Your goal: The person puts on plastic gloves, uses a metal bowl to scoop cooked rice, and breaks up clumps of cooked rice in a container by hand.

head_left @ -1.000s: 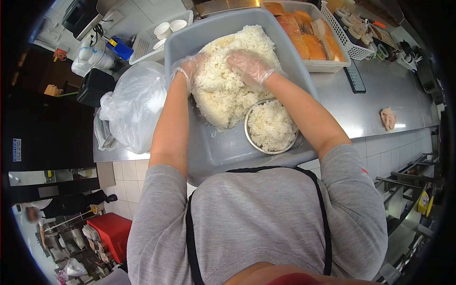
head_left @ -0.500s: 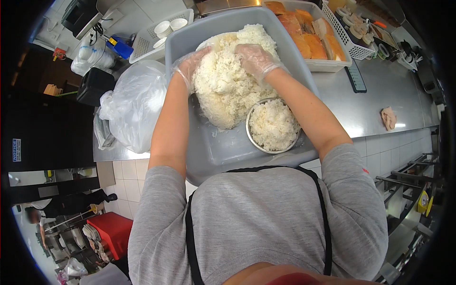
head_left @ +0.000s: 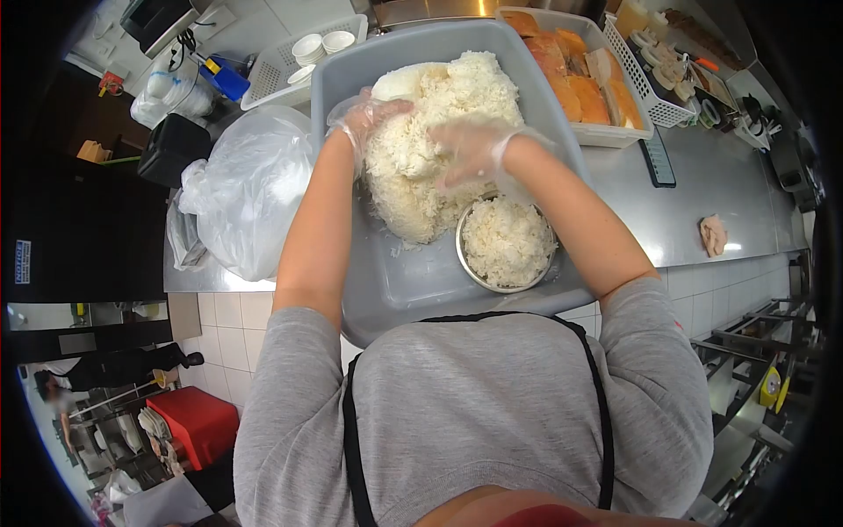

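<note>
Stainless surface (head_left: 676, 202) carries a grey tub (head_left: 413, 272) holding a rice mound (head_left: 439, 132); a metal bowl (head_left: 506, 242) of rice sits at the tub's 5 o'clock. Left hand (head_left: 373, 116) presses the mound, fingers curled loosely; right hand (head_left: 474, 149) hovers open, its grip empty.

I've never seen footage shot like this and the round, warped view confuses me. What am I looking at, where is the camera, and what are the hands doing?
The camera sits on the person's head and looks down, so you see their own grey-sleeved arms and apron from above; the wide lens bends the edges. Both hands wear clear plastic gloves. The left hand rests on a big mound of cooked rice inside a grey tub. The right hand hovers over the mound with fingers spread, holding nothing I can make out. A metal bowl filled with rice sits in the tub's near corner. Beside the tub are a white plastic bag and a tray of orange food.
</note>
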Available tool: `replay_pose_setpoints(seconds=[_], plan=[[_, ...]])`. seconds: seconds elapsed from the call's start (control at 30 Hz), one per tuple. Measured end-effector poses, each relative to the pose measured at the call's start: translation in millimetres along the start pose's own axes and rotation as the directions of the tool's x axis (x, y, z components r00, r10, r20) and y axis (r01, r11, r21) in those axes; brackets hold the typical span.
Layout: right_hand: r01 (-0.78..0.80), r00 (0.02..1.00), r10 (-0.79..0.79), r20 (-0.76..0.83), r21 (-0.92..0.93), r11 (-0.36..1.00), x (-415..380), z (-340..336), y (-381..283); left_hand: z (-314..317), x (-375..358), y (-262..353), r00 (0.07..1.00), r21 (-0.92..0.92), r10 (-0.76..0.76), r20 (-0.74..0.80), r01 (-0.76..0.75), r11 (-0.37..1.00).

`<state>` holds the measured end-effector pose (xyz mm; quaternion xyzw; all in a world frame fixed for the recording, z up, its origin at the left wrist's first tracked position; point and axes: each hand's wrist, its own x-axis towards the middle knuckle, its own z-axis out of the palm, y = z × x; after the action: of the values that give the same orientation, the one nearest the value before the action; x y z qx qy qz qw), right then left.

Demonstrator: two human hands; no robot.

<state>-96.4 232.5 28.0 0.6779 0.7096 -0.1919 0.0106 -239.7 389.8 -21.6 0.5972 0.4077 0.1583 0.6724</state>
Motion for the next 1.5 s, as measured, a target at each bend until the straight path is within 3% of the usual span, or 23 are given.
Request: replay_pose_setpoints(seconds=[0.03, 0.07, 0.1, 0.13, 0.2, 0.33, 0.4, 0.57, 0.63, 0.7, 0.87, 0.93, 1.0, 1.07, 1.17, 1.23, 1.27, 1.33, 1.37, 1.43, 1.5], plan=[[0.063, 0.997, -0.063, 0.042, 0.006, 0.998, 3.7, 12.7, -0.6, 1.3, 2.3, -0.9, 1.0, 0.004, -0.005, 0.002, 0.005, 1.0], [0.062, 0.997, -0.062, 0.042, 0.013, 0.998, 7.6, 21.9, -0.2, 3.2, 5.4, -1.5, 0.997, 0.148, 0.043, -0.066, -0.033, 0.988], [0.025, 0.999, -0.023, -0.027, 0.071, 0.997, 10.0, 27.9, -1.7, 3.2, 10.5, -4.3, 0.987, 0.289, 0.1, -0.126, -0.06, 0.956], [-0.007, 0.996, 0.019, -0.092, 0.128, 0.992, 11.8, 32.9, -2.5, 2.9, 15.2, -7.0, 0.987, 0.288, 0.096, -0.126, -0.056, 0.956], [-0.015, 0.992, 0.026, -0.121, 0.085, 0.996, 15.9, 40.3, -1.9, 1.7, 23.6, -10.4, 0.946, 0.693, 0.281, -0.161, -0.094, 0.715], [-0.031, 0.991, 0.041, -0.126, 0.078, 0.996, 19.8, 44.7, 2.8, 30.9, -18.1, 21.2, 0.95, 0.783, 0.265, -0.166, -0.037, 0.621], [-0.039, 0.992, 0.047, -0.114, 0.072, 0.997, 20.3, 46.1, 2.1, 35.8, -18.0, 19.3, 0.913, 0.904, 0.398, -0.09, -0.093, 0.417], [-0.105, 0.994, 0.106, -0.035, 0.022, 0.994, 25.9, 54.5, 2.5, 60.9, -40.5, 35.7, 0.914, 0.973, 0.407, -0.002, -0.092, 0.212], [-0.095, 0.975, 0.113, -0.19, 0.101, 0.99, 28.1, 62.6, 3.9, 69.8, -45.3, 37.4, 0.927, 0.987, 0.374, 0.017, -0.075, 0.14], [-0.095, 0.983, 0.114, -0.144, 0.136, 0.986, 19.9, 57.5, 2.3, 74.8, -46.5, 34.2, 0.884, 0.988, 0.445, 0.144, -0.15, -0.022], [-0.183, 0.983, 0.183, 0.018, 0.161, 0.97, 15.3, 42.8, -1.1, 91.0, -54.1, 39.4, 0.917, 0.992, 0.38, 0.124, -0.106, -0.069], [-0.047, 0.998, 0.053, -0.042, 0.149, 0.988, 14.1, 45.1, 5.0, 88.7, -53.2, 36.3, 0.909, 0.99, 0.394, 0.14, -0.115, -0.088], [-0.009, 0.998, 0.021, -0.063, 0.175, 0.984, 12.8, 42.9, 9.1, 82.5, -52.1, 35.8, 0.82, 0.969, 0.534, 0.204, -0.246, 0.007], [0.022, 0.996, -0.004, -0.087, 0.203, 0.979, 11.0, 35.6, 11.9, 76.7, -53.3, 42.2, 0.782, 0.962, 0.592, 0.193, -0.269, 0.041], [-0.001, 0.988, 0.017, -0.156, 0.104, 0.995, 15.7, 26.8, 16.4, 63.8, -56.0, 47.0, 0.709, 0.942, 0.688, 0.154, -0.316, 0.116], [0.135, 0.954, -0.073, -0.29, 0.2, 0.97, 17.6, 19.4, 28.6, 54.4, -53.3, 44.9, 0.54, 0.884, 0.823, 0.175, -0.455, 0.111], [0.134, 0.955, -0.073, -0.289, 0.2, 0.971, 18.3, 17.1, 32.3, 51.8, -51.3, 44.7, 0.541, 0.883, 0.823, 0.174, -0.455, 0.113], [0.178, 0.954, -0.018, -0.299, 0.52, 0.835, 10.0, -1.2, 30.6, 52.0, -50.7, 48.4, 0.414, 0.855, 0.899, 0.145, -0.51, 0.097], [0.176, 0.954, -0.014, -0.3, 0.522, 0.835, 12.6, 0.3, 33.9, 53.2, -50.7, 50.4, 0.414, 0.853, 0.898, 0.149, -0.513, 0.095], [0.393, 0.866, -0.038, -0.498, 0.633, 0.667, 21.0, 4.6, 40.3, 57.2, -54.6, 56.7, 0.28, 0.789, 0.959, -0.04, -0.58, 0.202], [0.43, 0.836, -0.009, -0.548, 0.646, 0.631, 25.4, 9.7, 42.2, 56.9, -34.4, 50.0, 0.427, 0.586, 0.892, -0.148, -0.689, 0.427]])
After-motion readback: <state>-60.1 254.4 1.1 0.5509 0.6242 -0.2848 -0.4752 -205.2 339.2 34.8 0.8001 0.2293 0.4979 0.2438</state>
